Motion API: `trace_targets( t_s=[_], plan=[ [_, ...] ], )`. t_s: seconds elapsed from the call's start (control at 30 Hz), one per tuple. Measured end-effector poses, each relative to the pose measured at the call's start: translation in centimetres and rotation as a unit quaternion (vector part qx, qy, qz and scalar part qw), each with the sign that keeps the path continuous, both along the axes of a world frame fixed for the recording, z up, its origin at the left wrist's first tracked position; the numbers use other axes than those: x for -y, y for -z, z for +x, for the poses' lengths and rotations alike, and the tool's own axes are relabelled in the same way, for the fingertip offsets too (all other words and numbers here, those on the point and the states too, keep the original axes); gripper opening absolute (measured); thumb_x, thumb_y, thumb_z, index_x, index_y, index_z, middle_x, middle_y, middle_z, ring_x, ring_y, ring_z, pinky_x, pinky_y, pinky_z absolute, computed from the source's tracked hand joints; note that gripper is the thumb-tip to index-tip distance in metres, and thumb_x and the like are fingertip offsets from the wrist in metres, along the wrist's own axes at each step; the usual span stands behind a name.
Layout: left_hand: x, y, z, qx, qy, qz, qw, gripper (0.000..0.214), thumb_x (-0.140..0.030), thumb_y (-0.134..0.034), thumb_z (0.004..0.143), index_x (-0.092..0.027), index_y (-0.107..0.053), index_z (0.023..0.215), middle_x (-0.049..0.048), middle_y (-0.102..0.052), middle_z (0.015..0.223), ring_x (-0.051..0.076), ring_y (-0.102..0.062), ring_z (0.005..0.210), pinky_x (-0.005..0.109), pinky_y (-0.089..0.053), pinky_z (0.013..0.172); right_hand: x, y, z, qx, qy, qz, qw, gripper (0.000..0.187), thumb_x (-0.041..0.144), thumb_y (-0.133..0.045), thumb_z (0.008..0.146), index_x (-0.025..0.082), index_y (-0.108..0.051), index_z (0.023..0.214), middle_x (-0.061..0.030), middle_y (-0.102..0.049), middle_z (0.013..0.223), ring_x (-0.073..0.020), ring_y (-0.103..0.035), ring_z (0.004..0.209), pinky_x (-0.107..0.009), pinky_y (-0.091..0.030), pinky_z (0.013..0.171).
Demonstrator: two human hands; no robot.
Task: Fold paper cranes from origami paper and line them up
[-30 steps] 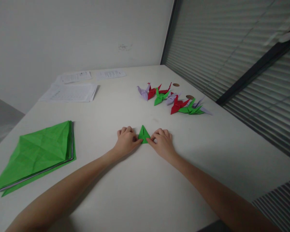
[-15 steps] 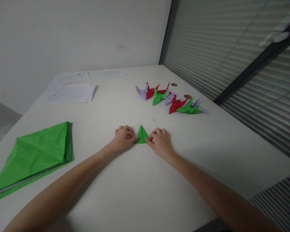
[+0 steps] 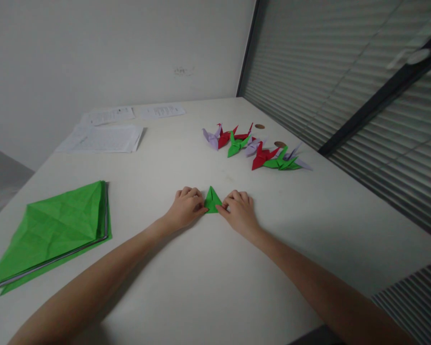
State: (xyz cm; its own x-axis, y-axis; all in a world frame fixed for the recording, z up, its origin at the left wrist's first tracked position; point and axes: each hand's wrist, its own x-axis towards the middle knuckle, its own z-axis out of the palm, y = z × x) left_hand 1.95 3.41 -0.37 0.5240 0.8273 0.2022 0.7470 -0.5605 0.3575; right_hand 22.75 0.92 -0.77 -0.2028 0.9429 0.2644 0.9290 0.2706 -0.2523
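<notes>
A small green folded origami paper (image 3: 211,201), triangular with its tip pointing away from me, lies on the white table between my hands. My left hand (image 3: 187,206) pinches its lower left corner between thumb and curled fingers. At the lower right corner, my right hand (image 3: 237,208) has its thumb and bent fingers closed on the paper. A dark slit runs down from the tip in the middle. Both lower corners are partly hidden by my fingers.
Several folded paper cranes in red, green and lilac, among them a green crane (image 3: 282,162), stand at the back right. A stack of green paper (image 3: 64,218) lies on the left. Printed sheets (image 3: 104,138) rest at the back left. Window blinds (image 3: 330,72) border the right side.
My left hand has shifted slightly to the right and covers more of the paper's left corner. My right hand keeps its hold in nearly the same place.
</notes>
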Motion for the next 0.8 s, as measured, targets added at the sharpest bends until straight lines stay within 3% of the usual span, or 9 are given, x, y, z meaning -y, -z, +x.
trace_targets(
  t_s=[0.1,0.17,0.27,0.33,0.47,0.8],
  plan=[
    [0.3,-0.2,-0.1,0.017,0.03,0.046,0.998,0.017,-0.032,-0.066,0.085,-0.018,-0.064,0.076,0.0062,-0.063,0.096,0.024,-0.051,0.095,0.039,-0.04,0.08,0.0,-0.1,0.0,-0.003,0.0,-0.007,1.0,0.025,0.042,-0.066,0.085,0.022,-0.066,0.07,-0.0048,-0.062,0.092,-0.0245,-0.048,0.094,-0.038,-0.031,0.077],
    [0.4,-0.2,-0.1,0.034,0.088,0.084,0.992,0.016,-0.029,-0.061,0.089,-0.017,-0.063,0.078,0.0065,-0.064,0.095,0.022,-0.054,0.093,0.037,-0.041,0.081,-0.1,-0.1,0.1,-0.003,0.001,-0.009,1.0,0.025,0.042,-0.066,0.085,0.022,-0.066,0.07,-0.0051,-0.062,0.092,-0.0249,-0.048,0.094,-0.038,-0.031,0.077],
    [0.7,-0.4,0.1,0.037,0.177,0.121,0.976,0.018,-0.025,-0.049,0.096,-0.017,-0.064,0.096,0.007,-0.066,0.094,0.018,-0.058,0.088,0.034,-0.043,0.081,-0.2,0.0,0.1,-0.001,0.004,-0.009,1.0,0.022,0.04,-0.067,0.084,0.023,-0.066,0.07,-0.0048,-0.062,0.092,-0.025,-0.048,0.094,-0.037,-0.031,0.076],
    [0.9,-0.6,0.3,0.023,0.199,0.136,0.97,0.023,-0.026,-0.044,0.098,-0.017,-0.064,0.103,0.0073,-0.066,0.09,0.017,-0.059,0.083,0.033,-0.044,0.08,-0.2,0.0,0.0,0.0,0.005,-0.008,1.0,0.022,0.04,-0.067,0.084,0.023,-0.066,0.07,-0.0046,-0.062,0.091,-0.0248,-0.048,0.094,-0.037,-0.031,0.076],
    [1.4,-1.0,0.6,-0.02,0.204,0.142,0.968,0.028,-0.031,-0.045,0.095,-0.017,-0.067,0.085,0.0066,-0.061,0.079,0.017,-0.058,0.076,0.034,-0.045,0.077,-0.1,0.0,-0.1,-0.001,0.012,-0.009,1.0,0.025,0.042,-0.065,0.085,0.022,-0.067,0.071,-0.005,-0.062,0.091,-0.0246,-0.048,0.094,-0.038,-0.031,0.077],
    [1.6,-1.3,0.8,-0.033,0.176,0.12,0.976,0.028,-0.026,-0.045,0.093,-0.017,-0.067,0.078,0.0072,-0.059,0.078,0.019,-0.054,0.076,0.034,-0.044,0.073,-0.1,0.0,0.4,-0.021,0.028,0.004,0.999,0.041,0.053,-0.053,0.09,0.023,-0.068,0.067,-0.0082,-0.062,0.095,-0.0264,-0.048,0.095,-0.041,-0.032,0.079]
  ],
)
